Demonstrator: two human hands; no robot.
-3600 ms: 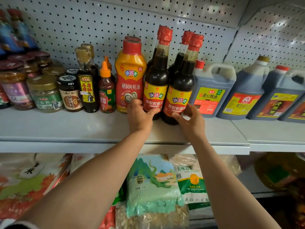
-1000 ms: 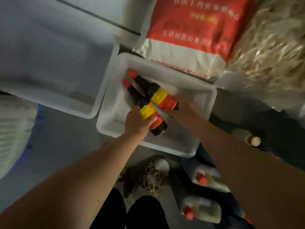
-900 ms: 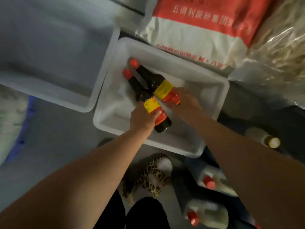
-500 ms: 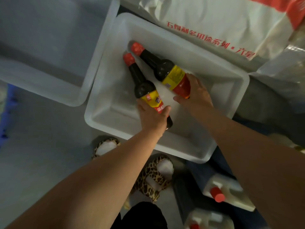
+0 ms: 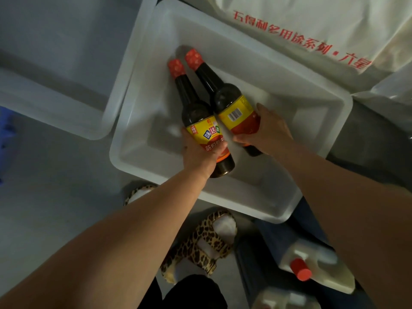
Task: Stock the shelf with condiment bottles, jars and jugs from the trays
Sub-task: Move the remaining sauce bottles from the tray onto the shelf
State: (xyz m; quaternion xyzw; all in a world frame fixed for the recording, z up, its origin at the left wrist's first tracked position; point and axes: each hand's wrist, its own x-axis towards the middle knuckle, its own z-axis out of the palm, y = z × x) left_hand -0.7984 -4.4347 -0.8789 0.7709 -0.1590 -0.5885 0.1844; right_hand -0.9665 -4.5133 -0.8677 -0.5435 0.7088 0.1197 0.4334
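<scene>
Now each hand's grip point(image 5: 201, 150) point(image 5: 266, 130) round one dark bottle point(image 5: 196, 112) point(image 5: 225, 101).

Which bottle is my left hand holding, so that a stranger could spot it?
Look in the white tray at the centre. Two dark, red-capped bottles lie there together. The left hand grips the nearer bottle, whose blue logo faces up; its neighbour shows a barcode.

Leopard-print slippers point(image 5: 200, 244), red-capped dark bottles point(image 5: 198, 114)
</scene>
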